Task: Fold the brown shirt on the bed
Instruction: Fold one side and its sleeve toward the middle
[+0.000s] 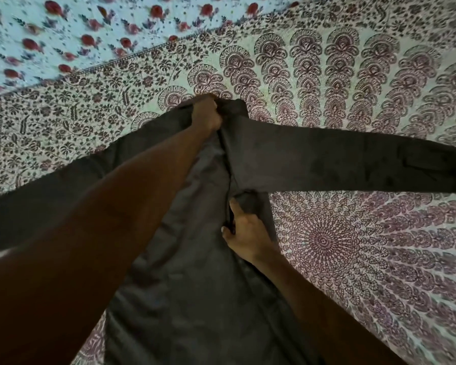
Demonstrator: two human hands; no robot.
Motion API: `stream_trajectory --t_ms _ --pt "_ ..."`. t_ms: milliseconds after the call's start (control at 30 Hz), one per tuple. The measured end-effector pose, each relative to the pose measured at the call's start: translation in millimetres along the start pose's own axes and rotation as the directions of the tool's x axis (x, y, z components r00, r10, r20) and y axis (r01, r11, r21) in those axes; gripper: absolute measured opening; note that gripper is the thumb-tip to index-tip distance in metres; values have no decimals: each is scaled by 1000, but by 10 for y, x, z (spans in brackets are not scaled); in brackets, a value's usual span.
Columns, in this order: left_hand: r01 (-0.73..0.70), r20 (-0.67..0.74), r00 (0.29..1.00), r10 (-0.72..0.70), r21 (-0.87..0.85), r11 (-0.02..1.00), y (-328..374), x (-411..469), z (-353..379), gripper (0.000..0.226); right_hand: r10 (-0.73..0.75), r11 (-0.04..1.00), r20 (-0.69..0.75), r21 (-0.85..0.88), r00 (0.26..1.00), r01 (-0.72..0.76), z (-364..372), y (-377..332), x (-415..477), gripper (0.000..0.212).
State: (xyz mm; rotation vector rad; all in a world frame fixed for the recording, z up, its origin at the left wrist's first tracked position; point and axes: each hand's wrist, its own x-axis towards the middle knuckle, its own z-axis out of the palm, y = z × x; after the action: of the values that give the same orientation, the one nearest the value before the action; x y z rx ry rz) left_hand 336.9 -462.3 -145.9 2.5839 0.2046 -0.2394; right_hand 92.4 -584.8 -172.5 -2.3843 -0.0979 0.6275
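Observation:
The brown shirt lies spread on the bed, its body running toward me and one long sleeve stretched out to the right edge of the view. Its other sleeve runs off to the left under my left forearm. My left hand grips the fabric at the far top of the shirt, near the collar. My right hand pinches a fold of cloth at the shirt's right side, just below where the right sleeve joins. My left arm hides much of the shirt's left half.
The bed is covered by a cream sheet with a maroon mandala print. At the far left lies a pale blue cloth with red flowers, its edge running diagonally.

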Motion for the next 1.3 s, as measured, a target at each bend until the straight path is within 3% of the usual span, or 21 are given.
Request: stream_trajectory --t_ms 100,200,300,367,433,533,633,700,900,1133,1233,1300 --pt "-53 -59 997 53 5 999 3 -178 46 49 30 999 -61 -40 998 -32 23 57 -145 77" --pt "-152 -172 974 149 -3 988 -37 -619 153 38 49 996 -72 -68 996 -54 5 127 -454 74" --pt "-245 -114 966 233 -107 964 -97 -1279 293 19 102 990 -27 -96 994 -104 -33 207 -836 66" --pt "-376 -40 927 374 -99 921 -183 -1710 403 17 137 979 5 -156 991 -135 -61 281 -1116 62" --pt "-530 70 844 532 -45 847 -253 -2085 468 25 170 970 29 -183 985 -162 -112 380 -1368 60" --pt "-759 344 633 693 103 643 -317 -2602 511 38 240 953 33 -201 970 -228 -229 524 -1753 57" --pt "-879 553 451 701 139 456 -336 -2975 509 42 279 939 25 -218 960 -268 -265 655 -2120 45" --pt "-905 630 398 667 151 398 -324 -3173 492 46 279 953 59 -142 958 -269 -229 695 -2362 30" --pt "-899 693 431 578 276 339 -296 -3482 355 37 152 988 242 -24 958 -151 63 468 -2822 38" --pt "-854 620 521 587 373 363 -424 -3678 275 31 175 969 228 134 958 -209 529 26 -3001 50" --pt "-829 605 557 569 361 427 -551 -3768 289 35 254 966 287 -32 924 -256 711 -6 -3018 49" --pt "-799 575 592 565 330 502 -615 -3856 303 38 315 945 206 -156 927 -286 728 36 -3084 33"
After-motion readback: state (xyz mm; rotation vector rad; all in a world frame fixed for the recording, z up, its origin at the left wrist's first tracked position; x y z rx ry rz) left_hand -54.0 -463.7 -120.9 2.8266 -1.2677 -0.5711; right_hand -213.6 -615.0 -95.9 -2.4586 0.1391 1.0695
